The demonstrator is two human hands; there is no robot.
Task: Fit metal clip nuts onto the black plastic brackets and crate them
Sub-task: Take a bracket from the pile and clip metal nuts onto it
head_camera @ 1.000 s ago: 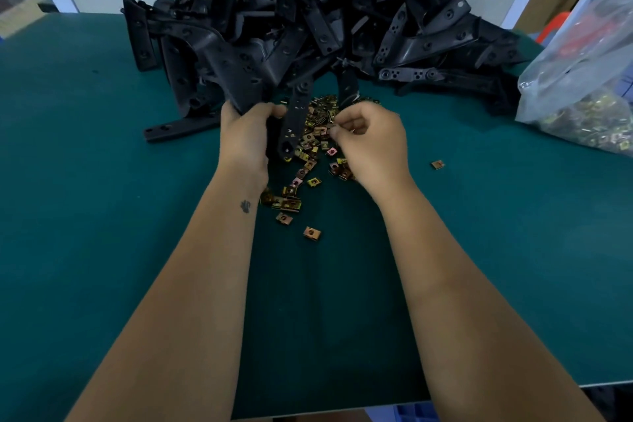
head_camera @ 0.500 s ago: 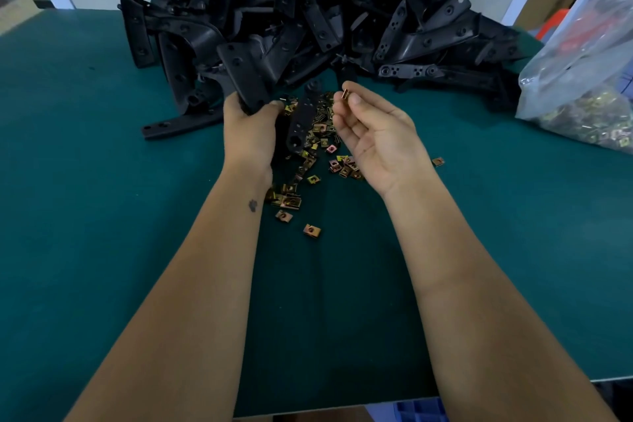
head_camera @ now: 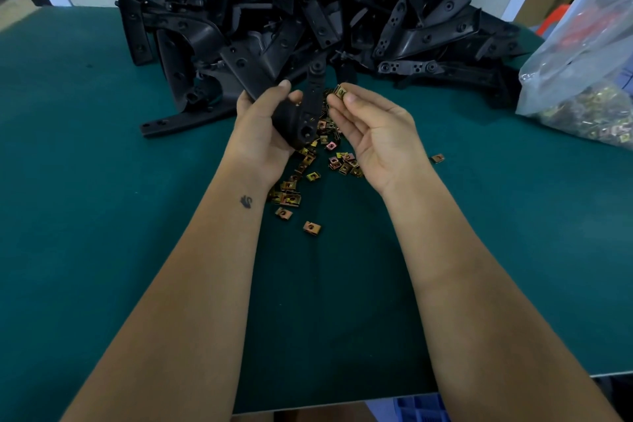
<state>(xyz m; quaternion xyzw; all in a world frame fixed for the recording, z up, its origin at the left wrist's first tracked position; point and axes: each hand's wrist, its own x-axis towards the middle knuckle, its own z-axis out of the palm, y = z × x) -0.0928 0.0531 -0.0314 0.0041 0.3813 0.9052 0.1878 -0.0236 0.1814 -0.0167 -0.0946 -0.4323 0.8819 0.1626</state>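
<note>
Both hands are up over the middle of the green counter [head_camera: 102, 216], close together in the centre of the frame; the left hand [head_camera: 260, 130] is wrapped around a black plastic bracket [head_camera: 306, 110], thumb on top and fingers underneath, with the bracket's long arm pointing up toward the pile; the right hand [head_camera: 373, 134] sits just beside it, palm turned up, pinching a single clip nut [head_camera: 340, 91] between thumb and forefinger; that nut is held right next to the upper arm of the bracket, near but not visibly touching it. Below and between the two hands a scatter of loose clip nuts [head_camera: 310, 164] lies on the counter, trailing down toward the lower centre; one stray nut [head_camera: 437, 158] lies apart to the right of the right wrist. Across the top of the frame rises a big heap of brackets [head_camera: 308, 10], tangled and leaning on each other; at the right edge a clear plastic bag [head_camera: 582, 62] slumps on the counter, with more brassy nuts showing through its lower part.
</note>
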